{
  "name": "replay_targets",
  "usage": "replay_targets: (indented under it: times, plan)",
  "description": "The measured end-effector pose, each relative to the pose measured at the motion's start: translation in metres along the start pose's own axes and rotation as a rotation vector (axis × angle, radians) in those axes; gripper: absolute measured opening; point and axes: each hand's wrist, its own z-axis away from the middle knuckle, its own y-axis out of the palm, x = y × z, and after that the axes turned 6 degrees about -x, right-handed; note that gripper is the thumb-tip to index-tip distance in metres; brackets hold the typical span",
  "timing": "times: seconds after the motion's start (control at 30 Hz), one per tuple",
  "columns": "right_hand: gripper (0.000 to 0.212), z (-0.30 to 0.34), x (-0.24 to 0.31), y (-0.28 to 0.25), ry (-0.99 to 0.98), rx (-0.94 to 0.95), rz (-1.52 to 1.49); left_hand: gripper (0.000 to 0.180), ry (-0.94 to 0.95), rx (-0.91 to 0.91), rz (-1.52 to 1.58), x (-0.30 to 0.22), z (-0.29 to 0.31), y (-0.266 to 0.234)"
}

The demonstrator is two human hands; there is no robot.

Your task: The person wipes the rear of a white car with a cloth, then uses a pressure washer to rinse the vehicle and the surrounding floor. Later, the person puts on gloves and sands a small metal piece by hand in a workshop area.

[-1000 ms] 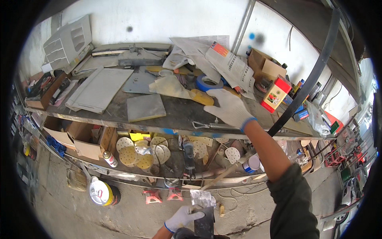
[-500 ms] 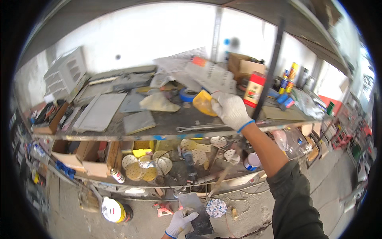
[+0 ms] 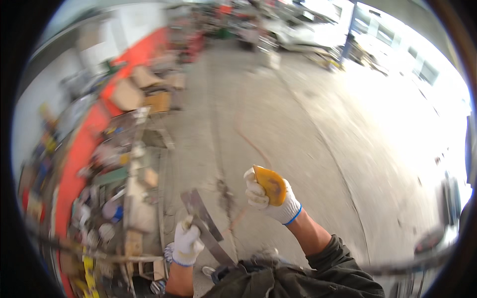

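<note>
In my gloved right hand (image 3: pixel 290 209) is a yellow-orange, half-round flat spreader (image 3: pixel 271 186), held up over the floor with its flat face turned up. My left hand (image 3: pixel 187 244), also in a white knit glove, grips a dark, flat, oblong plate (image 3: pixel 198 204) by its side, fingers and thumb closed on it. The plate slants down toward my waist; blur hides its exact outline. The two hands are apart, in front of my body.
Along the left runs a cluttered shelf (image 3: pixel 141 198) with boards, cans and a white-and-blue tub. Red paint bands the wall (image 3: pixel 79 164) behind it. A white car (image 3: pixel 303 30) and a blue post (image 3: pixel 349 35) stand far off on the concrete floor (image 3: pixel 308 124).
My view has swung right, from facing the shelf to the open floor. My right hand has drawn the spreader back from the shelf toward me; my left still holds the plate.
</note>
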Motion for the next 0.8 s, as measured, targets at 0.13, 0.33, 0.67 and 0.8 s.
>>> replay_targets:
  times: [0.13, 0.33, 0.67, 0.8]
  plan:
    - [0.069, 0.163, 0.086, -0.089, -0.272, -0.171, -0.321, 0.023, -0.413, 0.490, 0.122, 0.150, -0.093, 0.148]
    - [0.112, 0.327, 0.175, -0.145, -0.764, -0.513, -0.301, 0.022, -0.944, 0.663, 0.263, 0.339, -0.102, 0.316]
    - [0.081, 0.409, 0.322, -0.315, -0.975, -0.275, -0.414, 0.022, -1.252, 0.713, 0.209, 0.533, -0.195, 0.482]
    - [0.050, 0.446, 0.426, -0.375, -1.112, -0.662, -0.277, 0.023, -1.272, 0.710, 0.179, 0.617, -0.246, 0.571]
